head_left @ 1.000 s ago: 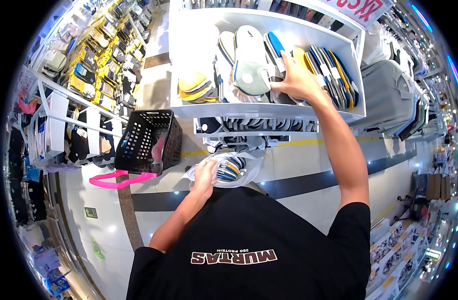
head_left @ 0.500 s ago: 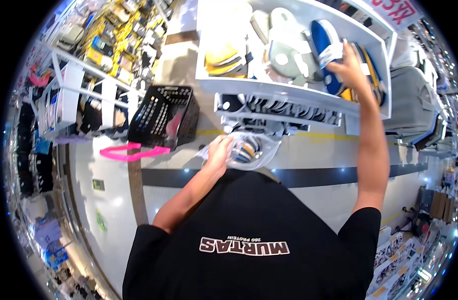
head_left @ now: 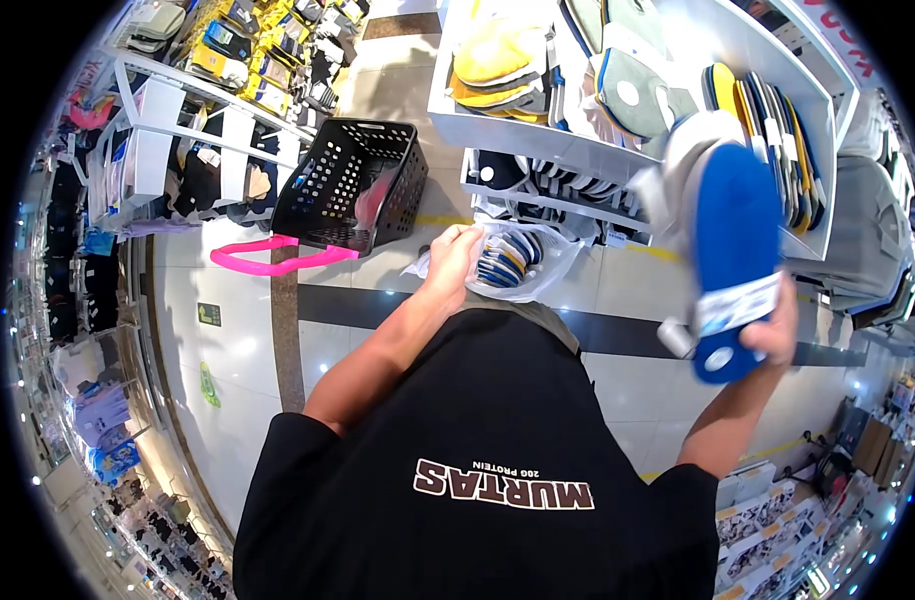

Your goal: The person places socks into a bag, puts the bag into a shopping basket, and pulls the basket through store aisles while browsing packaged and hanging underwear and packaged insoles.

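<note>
My left hand (head_left: 455,262) grips the rim of a clear plastic bag (head_left: 537,290) in front of my body. Inside the bag lie several insoles (head_left: 509,257) in blue, white and yellow, stacked on edge. On the right, my right hand (head_left: 775,330) is closed round the lower end of blue insoles (head_left: 734,225) with a white label band, held up in front of the white bin (head_left: 597,152). Grey and white pieces behind them are blurred. The bin holds yellow insoles (head_left: 497,62), grey insoles (head_left: 632,92) and a row of mixed ones (head_left: 777,140).
A black basket (head_left: 402,190) with a pink handle (head_left: 277,262) stands on the floor left of the bin. Racks of packaged goods (head_left: 247,60) fill the upper left. Grey garments (head_left: 859,220) hang at the right. Below the bin is a lower shelf (head_left: 577,190).
My right hand has taken the blue insoles out of the bin and brought them down and towards my body. My left hand still holds the bag. The view has shifted, so the bin appears farther right.
</note>
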A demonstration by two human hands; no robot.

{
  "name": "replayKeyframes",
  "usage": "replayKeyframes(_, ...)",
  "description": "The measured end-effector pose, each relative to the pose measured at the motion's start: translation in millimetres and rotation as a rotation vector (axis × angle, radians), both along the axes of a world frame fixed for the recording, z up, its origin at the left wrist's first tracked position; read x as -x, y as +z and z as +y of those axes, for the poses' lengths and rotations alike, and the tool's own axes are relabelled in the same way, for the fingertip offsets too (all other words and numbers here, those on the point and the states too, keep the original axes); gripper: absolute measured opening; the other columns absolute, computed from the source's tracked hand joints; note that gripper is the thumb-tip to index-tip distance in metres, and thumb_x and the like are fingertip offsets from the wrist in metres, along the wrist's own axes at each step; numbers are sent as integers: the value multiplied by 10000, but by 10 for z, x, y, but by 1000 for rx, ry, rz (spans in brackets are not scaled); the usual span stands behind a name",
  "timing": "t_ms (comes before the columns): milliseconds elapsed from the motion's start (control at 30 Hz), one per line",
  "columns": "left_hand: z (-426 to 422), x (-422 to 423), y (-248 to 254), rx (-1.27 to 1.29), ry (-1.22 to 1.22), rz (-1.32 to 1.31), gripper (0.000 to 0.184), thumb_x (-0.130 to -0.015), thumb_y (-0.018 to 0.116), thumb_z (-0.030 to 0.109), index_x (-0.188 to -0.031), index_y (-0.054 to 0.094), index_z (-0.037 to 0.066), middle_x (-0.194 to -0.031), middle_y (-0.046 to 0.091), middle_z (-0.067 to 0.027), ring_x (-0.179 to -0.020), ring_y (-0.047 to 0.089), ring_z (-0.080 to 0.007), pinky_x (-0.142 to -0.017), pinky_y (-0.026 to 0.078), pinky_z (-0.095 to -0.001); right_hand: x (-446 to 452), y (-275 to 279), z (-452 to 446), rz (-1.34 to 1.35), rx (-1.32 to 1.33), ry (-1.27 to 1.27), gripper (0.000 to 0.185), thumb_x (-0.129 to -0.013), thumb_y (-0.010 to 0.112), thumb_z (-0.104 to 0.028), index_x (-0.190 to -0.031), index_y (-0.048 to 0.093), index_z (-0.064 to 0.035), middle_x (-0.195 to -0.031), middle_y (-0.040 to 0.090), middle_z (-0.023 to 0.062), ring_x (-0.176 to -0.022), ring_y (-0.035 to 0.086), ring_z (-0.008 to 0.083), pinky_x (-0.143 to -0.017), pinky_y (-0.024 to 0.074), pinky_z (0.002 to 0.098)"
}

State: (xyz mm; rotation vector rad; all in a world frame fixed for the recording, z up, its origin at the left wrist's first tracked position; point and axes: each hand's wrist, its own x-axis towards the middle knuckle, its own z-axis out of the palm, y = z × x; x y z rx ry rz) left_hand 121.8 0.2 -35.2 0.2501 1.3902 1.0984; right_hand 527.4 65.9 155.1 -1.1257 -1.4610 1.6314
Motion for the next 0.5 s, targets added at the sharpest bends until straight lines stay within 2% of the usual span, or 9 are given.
replayKeyframes(33,22,-11,37,4,20,4,148,-952,619,229,-906,601,89,-745,552,19,-612,490,-69,-497,370,-249,208,-24,-103,52,124,70,1033,-546,892,-289,-1378,424,106,-1241,599,164,-1135,599,238,-1003,439,333)
replayKeyframes(67,33,-29,51,10,40,8,158,-949,626,226,-884,604,83,-693,517,35,-553,436,-55,-459,320,-241,305,-107,-96,23,168,258,1049,-577,890,-285,-1413,392,105,-1319,561,169,-1226,547,237,-1052,395,337)
replayKeyframes(133,56,-94,-11,-8,70,30,161,-953,624,226,-888,603,80,-680,503,42,-531,408,-49,-455,304,-237,461,-472,-132,118,325,403,968,-659,864,-216,-1446,380,75,-1393,520,172,-1299,496,246,-1099,352,351)
replayKeyframes(233,56,-157,66,-5,28,43,166,-959,623,229,-892,606,78,-668,481,51,-534,390,-43,-463,293,-233,734,-887,-154,3,536,440,872,-715,806,-228,-1439,408,52,-1315,586,155,-1200,574,246,-1064,412,350)
replayKeyframes(267,50,-167,109,-1,3,45,168,-961,624,230,-893,607,77,-666,474,54,-540,388,-42,-469,292,-232,864,-981,-189,49,657,406,869,-676,809,-258,-1399,456,71,-1285,609,159,-1157,604,234,-1034,445,328)
replayKeyframes(300,42,-138,91,10,-30,32,160,-965,625,203,-898,623,58,-705,542,37,-606,462,-45,-527,364,-227,880,-1182,-188,83,691,448,801,-723,778,-217,-1403,458,61,-1291,608,163,-1146,614,227,-1025,458,329)
replayKeyframes(333,42,-169,100,-27,-35,81,156,-965,624,190,-900,629,49,-727,568,27,-633,486,-49,-555,387,-228,902,-1396,-174,119,726,492,734,-770,746,-176,-1407,459,51,-1297,608,167,-1135,624,220,-1016,471,330)
replayKeyframes(433,24,-253,58,-147,-62,173,151,-968,617,143,-905,647,9,-822,665,-24,-717,567,-65,-656,462,-239,1044,-1753,-102,109,851,483,671,-800,735,-175,-1374,483,65,-1268,625,166,-1080,656,210,-944,526,318)
replayKeyframes(500,-41,-281,-3,-202,-147,209,160,-971,613,146,-908,650,4,-821,662,-25,-721,565,-60,-654,460,-240,1134,-1975,-71,117,923,476,633,-829,724,-185,-1356,488,76,-1244,633,169,-1056,667,210,-919,546,326)
